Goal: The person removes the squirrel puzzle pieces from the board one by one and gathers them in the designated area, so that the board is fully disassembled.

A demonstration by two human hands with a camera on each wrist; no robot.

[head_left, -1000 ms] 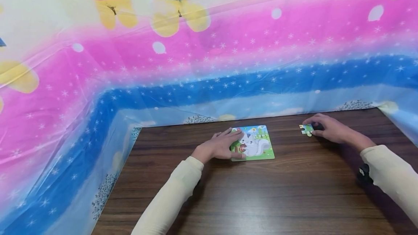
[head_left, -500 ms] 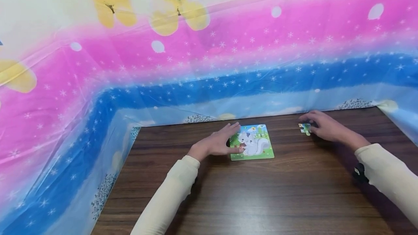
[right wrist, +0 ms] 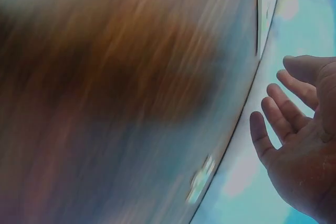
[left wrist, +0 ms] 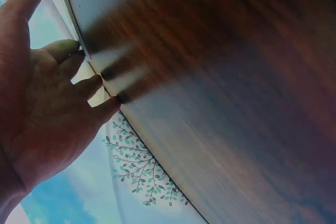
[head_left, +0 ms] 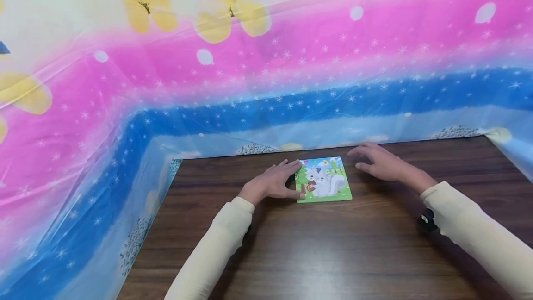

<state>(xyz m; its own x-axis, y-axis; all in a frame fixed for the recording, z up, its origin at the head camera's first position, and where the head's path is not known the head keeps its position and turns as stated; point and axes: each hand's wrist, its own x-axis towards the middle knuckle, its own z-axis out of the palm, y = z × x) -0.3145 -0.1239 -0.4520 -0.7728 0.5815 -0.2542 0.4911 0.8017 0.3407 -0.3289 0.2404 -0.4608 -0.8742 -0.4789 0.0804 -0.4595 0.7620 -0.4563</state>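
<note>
A square jigsaw puzzle (head_left: 324, 179) with a white squirrel picture lies flat near the back of the dark wooden table. My left hand (head_left: 272, 183) is at its left side, fingers spread, thumb near the lower left corner and fingertips near the upper left corner. To the right of the puzzle, my right hand (head_left: 381, 163) hovers apart from it, fingers loosely extended and holding nothing. In the right wrist view a blurred loose puzzle piece (right wrist: 201, 179) lies on the table; in the head view the right hand mostly hides it.
The brown tabletop (head_left: 316, 253) stretches toward me in front of the puzzle. Close behind its back edge hangs a pink and blue printed cloth (head_left: 250, 96), which also runs along the left side. A dark device (head_left: 427, 220) sits at my right wrist.
My right hand has let go of the loose puzzle piece and moved left toward the puzzle. My left hand has drawn back from the puzzle's top to its left edge.
</note>
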